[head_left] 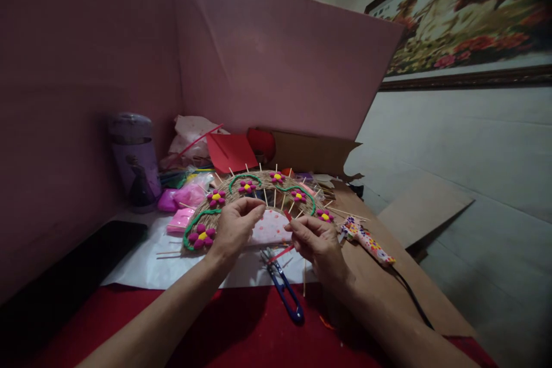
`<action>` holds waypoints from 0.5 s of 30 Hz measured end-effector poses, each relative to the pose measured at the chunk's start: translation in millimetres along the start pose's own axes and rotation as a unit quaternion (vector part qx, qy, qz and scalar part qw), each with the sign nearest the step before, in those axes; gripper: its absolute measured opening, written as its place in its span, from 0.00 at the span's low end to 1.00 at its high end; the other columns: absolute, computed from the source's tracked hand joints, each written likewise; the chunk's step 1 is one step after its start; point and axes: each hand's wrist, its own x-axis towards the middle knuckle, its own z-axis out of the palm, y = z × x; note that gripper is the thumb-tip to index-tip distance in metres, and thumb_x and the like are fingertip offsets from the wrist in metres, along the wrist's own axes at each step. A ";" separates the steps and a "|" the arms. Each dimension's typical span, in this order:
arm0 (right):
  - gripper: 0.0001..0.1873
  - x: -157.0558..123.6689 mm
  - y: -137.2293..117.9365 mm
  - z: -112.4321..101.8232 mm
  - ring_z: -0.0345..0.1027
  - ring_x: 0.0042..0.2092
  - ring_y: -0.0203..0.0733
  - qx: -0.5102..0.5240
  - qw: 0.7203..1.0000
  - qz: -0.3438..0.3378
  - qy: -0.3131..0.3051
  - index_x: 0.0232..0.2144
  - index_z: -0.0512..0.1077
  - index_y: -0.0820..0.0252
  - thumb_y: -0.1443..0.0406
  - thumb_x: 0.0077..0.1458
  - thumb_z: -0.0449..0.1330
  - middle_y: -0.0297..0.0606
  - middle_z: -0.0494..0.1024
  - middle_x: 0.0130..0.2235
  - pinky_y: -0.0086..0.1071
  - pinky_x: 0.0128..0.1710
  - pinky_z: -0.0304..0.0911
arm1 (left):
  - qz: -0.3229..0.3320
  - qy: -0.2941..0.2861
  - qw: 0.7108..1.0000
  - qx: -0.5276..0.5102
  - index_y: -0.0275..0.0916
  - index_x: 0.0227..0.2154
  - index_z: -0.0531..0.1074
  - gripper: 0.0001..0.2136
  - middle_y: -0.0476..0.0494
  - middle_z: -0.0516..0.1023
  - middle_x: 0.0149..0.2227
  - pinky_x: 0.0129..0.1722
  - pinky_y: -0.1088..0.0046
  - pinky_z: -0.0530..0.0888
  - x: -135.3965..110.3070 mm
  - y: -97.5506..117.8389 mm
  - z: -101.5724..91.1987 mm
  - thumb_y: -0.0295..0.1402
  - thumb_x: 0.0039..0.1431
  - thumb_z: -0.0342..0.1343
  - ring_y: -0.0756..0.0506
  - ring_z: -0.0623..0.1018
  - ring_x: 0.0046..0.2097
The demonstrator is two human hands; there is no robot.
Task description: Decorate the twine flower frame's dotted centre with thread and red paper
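Note:
My right hand [317, 244] pinches a narrow red strip [287, 216] whose tail hangs below the fingers toward the snips. My left hand [239, 224] is closed in a pinch at about the same height; anything between its fingertips is too small to make out. Just beyond both hands lies an arched craft piece [207, 204] wound with brown twine, with magenta clay flowers [202, 236], green curling strips [313, 204] and thin wooden sticks poking out along its edges. Blue-handled thread snips [282, 287] rest between my forearms, on white paper and red cloth.
A purple tumbler [137, 164] and a dark flat object [86, 264] are at the left. Pink packets [185, 195], red paper [233, 152] and cardboard [310, 152] crowd the back. A flower-patterned tool [368, 241] with a black cord lies at the right.

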 end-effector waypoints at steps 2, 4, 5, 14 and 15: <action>0.14 -1.2 -1.6 0.7 0.47 0.15 0.25 -0.021 1.000 0.000 -0.001 0.24 0.74 0.63 0.57 0.49 0.63 0.27 0.64 0.13 0.23 0.14 0.38 | -0.006 -0.060 0.998 -0.002 0.33 0.26 0.76 0.10 0.50 0.71 0.20 0.16 0.80 0.59 -4.9 3.4 2.7 0.36 0.44 0.63 0.55 0.64 0.19; 0.13 -2.1 -2.4 1.0 0.49 0.15 0.26 -0.038 0.999 0.000 -0.004 0.23 0.74 0.63 0.57 0.49 0.62 0.28 0.65 0.13 0.23 0.15 0.40 | -0.007 -0.096 0.995 -0.002 0.33 0.27 0.77 0.10 0.48 0.73 0.22 0.17 0.80 0.61 -10.1 5.7 5.9 0.37 0.45 0.62 0.54 0.66 0.21; 0.13 -2.3 -2.5 1.0 0.50 0.15 0.26 -0.043 0.999 0.001 -0.006 0.23 0.73 0.62 0.57 0.49 0.62 0.28 0.65 0.13 0.23 0.15 0.41 | -0.006 -0.104 0.995 -0.004 0.34 0.27 0.77 0.10 0.47 0.74 0.23 0.18 0.80 0.62 -12.2 6.5 7.3 0.37 0.46 0.62 0.54 0.67 0.22; 0.20 -4.4 -0.5 -0.8 0.64 0.23 0.36 -0.085 0.994 -0.057 -0.028 0.26 0.77 0.60 0.53 0.56 0.54 0.35 0.73 0.19 0.30 0.28 0.60 | -0.042 -0.111 0.992 -0.037 0.34 0.22 0.75 0.06 0.48 0.73 0.21 0.16 0.81 0.61 -16.0 8.5 10.3 0.33 0.46 0.61 0.56 0.64 0.18; 0.22 -4.1 -0.5 -1.4 0.66 0.25 0.38 -0.079 0.995 -0.058 -0.027 0.27 0.78 0.60 0.52 0.57 0.52 0.36 0.74 0.21 0.31 0.29 0.61 | -0.045 -0.111 0.992 -0.040 0.35 0.22 0.75 0.06 0.48 0.73 0.21 0.16 0.81 0.60 -15.6 7.6 9.7 0.33 0.46 0.61 0.56 0.64 0.18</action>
